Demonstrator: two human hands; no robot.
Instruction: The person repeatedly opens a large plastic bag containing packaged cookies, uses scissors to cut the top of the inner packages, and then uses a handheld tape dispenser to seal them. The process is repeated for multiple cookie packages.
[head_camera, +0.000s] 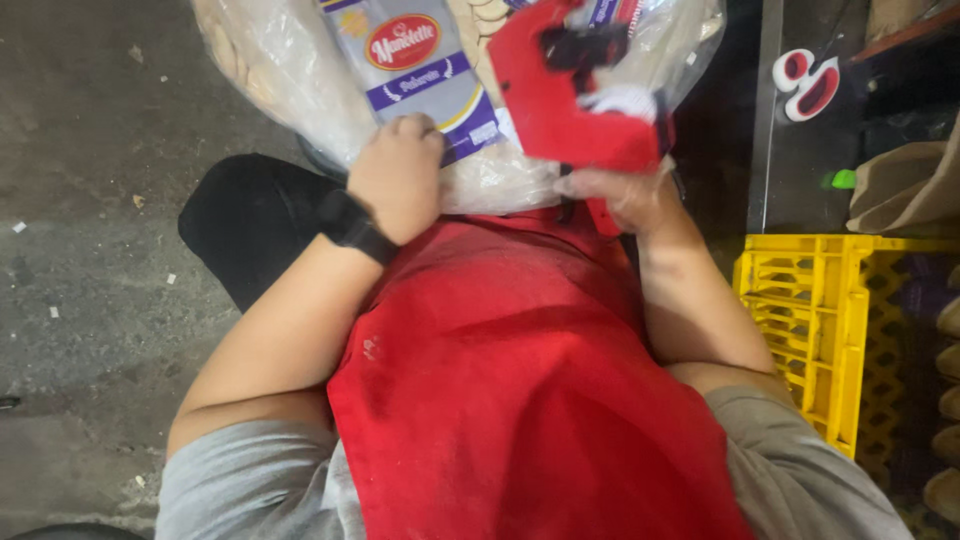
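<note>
A clear plastic bag of pale round biscuits (290, 70) with a grey, purple and red label rests on my lap over a red apron (500, 360). My left hand (398, 178), with a black band at the wrist, grips the bag's lower edge. My right hand (620, 195) holds a red pistol-shaped labelling gun (570, 100) whose body presses against the bag's right side.
A yellow plastic crate (810, 310) stands at my right, with pale round items beside it at the frame's edge. A dark metal counter (790, 150) and brown paper bags (905, 185) are at the upper right. Grey concrete floor (90, 200) lies to the left.
</note>
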